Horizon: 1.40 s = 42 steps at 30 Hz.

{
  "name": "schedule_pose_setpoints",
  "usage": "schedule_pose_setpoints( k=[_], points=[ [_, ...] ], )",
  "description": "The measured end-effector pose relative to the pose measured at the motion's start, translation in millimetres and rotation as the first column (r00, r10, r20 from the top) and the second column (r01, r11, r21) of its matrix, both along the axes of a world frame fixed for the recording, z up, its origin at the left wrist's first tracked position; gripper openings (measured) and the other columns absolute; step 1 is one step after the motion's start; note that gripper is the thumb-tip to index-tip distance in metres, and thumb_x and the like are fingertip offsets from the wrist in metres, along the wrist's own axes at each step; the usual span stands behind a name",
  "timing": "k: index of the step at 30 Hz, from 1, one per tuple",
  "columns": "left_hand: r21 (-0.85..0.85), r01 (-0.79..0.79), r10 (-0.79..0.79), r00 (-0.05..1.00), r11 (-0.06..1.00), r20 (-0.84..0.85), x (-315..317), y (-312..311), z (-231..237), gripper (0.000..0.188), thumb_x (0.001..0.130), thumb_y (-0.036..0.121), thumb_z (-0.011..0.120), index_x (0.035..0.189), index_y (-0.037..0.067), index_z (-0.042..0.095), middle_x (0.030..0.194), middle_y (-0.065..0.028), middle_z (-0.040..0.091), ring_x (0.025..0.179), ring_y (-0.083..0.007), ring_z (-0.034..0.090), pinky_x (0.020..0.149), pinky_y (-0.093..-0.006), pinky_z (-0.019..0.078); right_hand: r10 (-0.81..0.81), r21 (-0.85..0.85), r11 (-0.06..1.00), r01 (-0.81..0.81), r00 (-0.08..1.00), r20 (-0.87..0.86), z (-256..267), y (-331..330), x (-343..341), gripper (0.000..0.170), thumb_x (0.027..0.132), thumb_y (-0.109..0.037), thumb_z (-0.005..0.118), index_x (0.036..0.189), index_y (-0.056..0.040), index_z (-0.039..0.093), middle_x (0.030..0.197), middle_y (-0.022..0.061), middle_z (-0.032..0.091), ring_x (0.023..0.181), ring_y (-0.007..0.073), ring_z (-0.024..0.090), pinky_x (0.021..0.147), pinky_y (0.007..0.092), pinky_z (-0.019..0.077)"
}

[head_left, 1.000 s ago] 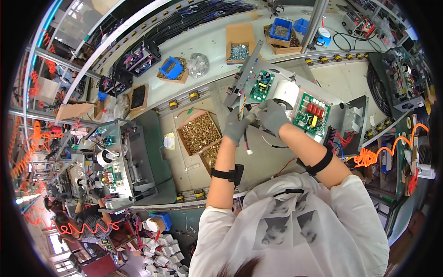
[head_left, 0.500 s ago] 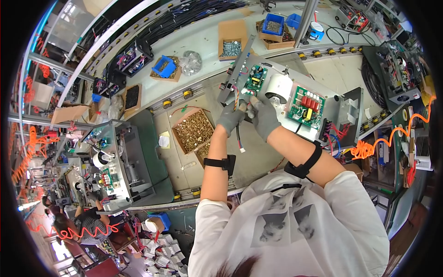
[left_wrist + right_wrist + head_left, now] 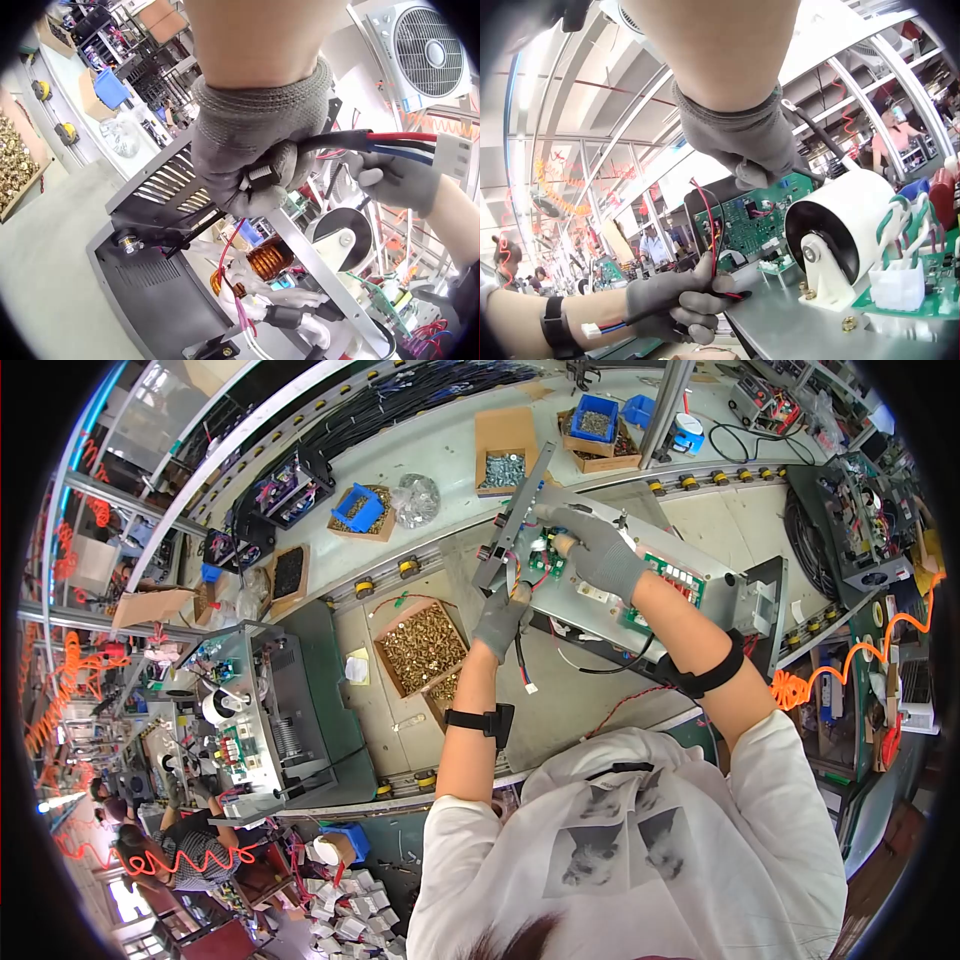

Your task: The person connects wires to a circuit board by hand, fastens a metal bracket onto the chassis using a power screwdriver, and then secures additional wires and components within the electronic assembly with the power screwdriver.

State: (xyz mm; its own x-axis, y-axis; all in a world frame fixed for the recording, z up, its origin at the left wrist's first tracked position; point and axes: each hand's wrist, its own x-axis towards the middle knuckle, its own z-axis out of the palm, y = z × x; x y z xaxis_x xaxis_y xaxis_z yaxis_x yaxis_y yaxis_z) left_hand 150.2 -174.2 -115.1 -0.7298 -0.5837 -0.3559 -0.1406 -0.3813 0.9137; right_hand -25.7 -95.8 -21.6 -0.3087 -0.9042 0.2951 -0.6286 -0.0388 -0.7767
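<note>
The left hand (image 3: 500, 622) grips a black cable (image 3: 337, 141), of which the white plug (image 3: 530, 687) hangs free. The right hand (image 3: 598, 550) is above the unit (image 3: 772, 315), near the dark panel (image 3: 517, 520); I cannot tell if its fingers hold something. The unit is on the worktop (image 3: 560, 710), right of a box (image 3: 462, 622) with brass pieces (image 3: 420, 650).
</note>
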Motion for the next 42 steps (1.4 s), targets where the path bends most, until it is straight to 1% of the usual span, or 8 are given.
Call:
schedule_pose_setpoints(
  k=[5, 14, 19, 22, 28, 35, 36, 42],
  points=[
    [0.02, -0.014, 0.014, 1.0, 1.0, -0.002, -1.0, -0.3, -4.7, 0.028, 0.091, 0.035, 0.056, 0.089, 0.007, 0.052, 0.06, 0.0011, 0.046, 0.05, -0.0084, 0.042, 0.046, -0.0242, 0.0345, 0.016, 0.288, 0.957, -0.043, 0.995, 0.097, 33.4, 4.2, 17.4, 0.039, 0.083, -0.005, 0.056, 0.121, -0.0124, 0.057, 0.106, 0.0082, 0.064, 0.088, 0.0189, 0.06, 0.081, 0.0298, 0.0466],
    [0.029, -0.038, 0.038, 0.999, 0.999, -0.001, -3.4, 2.3, -1.6, 0.026, 0.089, 0.033, 0.058, 0.096, 0.009, 0.054, 0.06, 0.0018, 0.047, 0.05, -0.0077, 0.042, 0.046, -0.0234, 0.0351, 0.04, -0.021, 0.999, -0.04, 0.999, 0.028, 26.4, 4.7, 25.3, 0.027, 0.082, -0.014, 0.064, 0.109, -0.0126, 0.064, 0.081, 0.0041, 0.064, 0.071, 0.0133, 0.058, 0.068, 0.0281, 0.0474],
    [-0.373, -0.058, 0.163, 0.953, 0.926, 0.255, 4.0, 10.6, 19.3, 0.03, 0.082, 0.027, 0.064, 0.101, 0.005, 0.063, 0.072, -0.0064, 0.061, 0.061, -0.0153, 0.056, 0.057, -0.0278, 0.0434, -0.161, 0.195, 0.976, 0.1, 0.932, 0.326, 16.7, -1.5, 16.6, 0.021, 0.081, -0.011, 0.063, 0.101, -0.0073, 0.066, 0.082, 0.0074, 0.064, 0.07, 0.0125, 0.057, 0.069, 0.0265, 0.0474],
    [-0.549, -0.166, 0.444, 0.79, 0.819, 0.423, -4.4, 19.0, 46.7, 0.043, 0.072, 0.031, 0.073, 0.104, 0.003, 0.066, 0.088, -0.0139, 0.067, 0.079, -0.0243, 0.065, 0.07, -0.0331, 0.0488, 0.017, 0.117, 0.989, -0.092, 0.852, 0.523, 16.5, 2.0, 17.6, 0.017, 0.083, -0.01, 0.061, 0.098, -0.0057, 0.067, 0.083, 0.0058, 0.065, 0.072, 0.0111, 0.057, 0.068, 0.0267, 0.0473],
    [-0.761, -0.149, 0.526, 0.803, 0.632, 0.28, -12.2, 13.4, 23.2, 0.041, 0.07, 0.031, 0.073, 0.102, 0.006, 0.068, 0.098, -0.0164, 0.067, 0.091, -0.0296, 0.064, 0.08, -0.0354, 0.0481, -0.028, 0.08, 0.997, 0.019, 0.992, 0.12, 28.1, -0.3, 25.3, 0.017, 0.08, -0.007, 0.062, 0.096, -0.0047, 0.067, 0.085, 0.0083, 0.067, 0.075, 0.0143, 0.062, 0.069, 0.0279, 0.0485],
    [-0.797, 0.02, 0.507, 0.762, 0.604, 0.403, -29.4, 7.1, 23.5, 0.033, 0.071, 0.029, 0.072, 0.098, 0.009, 0.069, 0.097, -0.015, 0.067, 0.092, -0.0305, 0.063, 0.081, -0.0372, 0.0488, -0.003, 0.074, 0.997, -0.014, 0.975, 0.22, 18.1, 1.0, 19.9, 0.017, 0.08, -0.011, 0.065, 0.096, -0.0051, 0.066, 0.088, 0.0107, 0.066, 0.076, 0.0166, 0.063, 0.068, 0.0276, 0.0483],
    [-0.655, 0.128, 0.407, 0.69, 0.745, 0.598, -32.8, 10.2, 67.9, 0.033, 0.073, 0.021, 0.066, 0.103, 0.007, 0.066, 0.101, -0.014, 0.065, 0.098, -0.032, 0.06, 0.084, -0.038, 0.0478, -0.119, 0.142, 0.986, 0.088, 0.967, 0.225, 17.9, -0.4, 19.6, 0.019, 0.08, -0.01, 0.064, 0.098, -0.0051, 0.065, 0.09, 0.0108, 0.066, 0.077, 0.0165, 0.063, 0.068, 0.0281, 0.0481],
    [-0.702, 0.196, 0.539, 0.512, 0.685, 0.669, -39.2, 22.9, 59.9, 0.037, 0.076, 0.038, 0.065, 0.105, 0.016, 0.067, 0.101, -0.016, 0.065, 0.095, -0.0331, 0.062, 0.079, -0.041, 0.0492, -0.43, 0.19, 0.903, 0.386, 0.796, 0.426, -21.8, -25.4, 4.0, 0.023, 0.082, -0.01, 0.062, 0.104, -0.0066, 0.058, 0.094, 0.0128, 0.064, 0.086, 0.0238, 0.062, 0.074, 0.0353, 0.0471]
  ],
)
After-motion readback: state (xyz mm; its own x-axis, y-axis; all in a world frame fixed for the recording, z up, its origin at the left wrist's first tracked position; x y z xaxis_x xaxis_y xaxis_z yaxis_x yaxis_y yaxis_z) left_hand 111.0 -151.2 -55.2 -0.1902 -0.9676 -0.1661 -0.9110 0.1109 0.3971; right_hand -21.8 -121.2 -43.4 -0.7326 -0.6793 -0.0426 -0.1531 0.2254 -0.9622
